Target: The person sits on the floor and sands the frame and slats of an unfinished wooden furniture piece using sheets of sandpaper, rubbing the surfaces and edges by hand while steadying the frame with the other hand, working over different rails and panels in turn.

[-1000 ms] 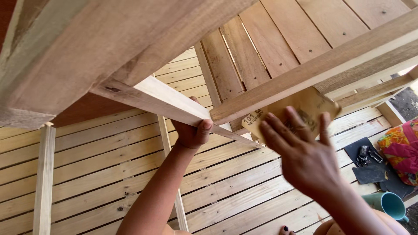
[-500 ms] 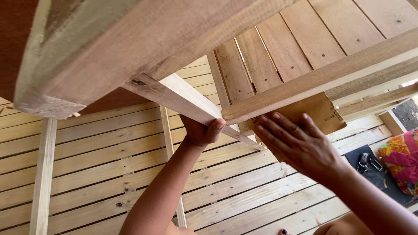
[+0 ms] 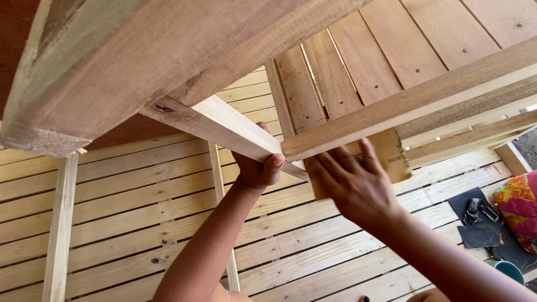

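I look up at the underside of a wooden slatted frame (image 3: 358, 61). My left hand (image 3: 258, 166) grips a pale diagonal brace (image 3: 224, 126) near where it meets a long cross rail (image 3: 414, 103). My right hand (image 3: 352, 184) presses a brown sheet of sandpaper (image 3: 391, 154) flat against the lower face of that rail, fingers spread over the sheet. Part of the sandpaper is hidden behind my hand.
A thick rough beam (image 3: 128, 61) fills the top left, close to the camera. Below lies a slatted wooden floor (image 3: 128, 223). At the right edge sit a dark mat with small metal tools (image 3: 478, 218), a colourful cloth (image 3: 517, 207) and a teal cup (image 3: 509, 268).
My right hand has slid the sandpaper leftward along the rail toward the joint. My left hand keeps its grip on the brace. The view has shifted slightly.
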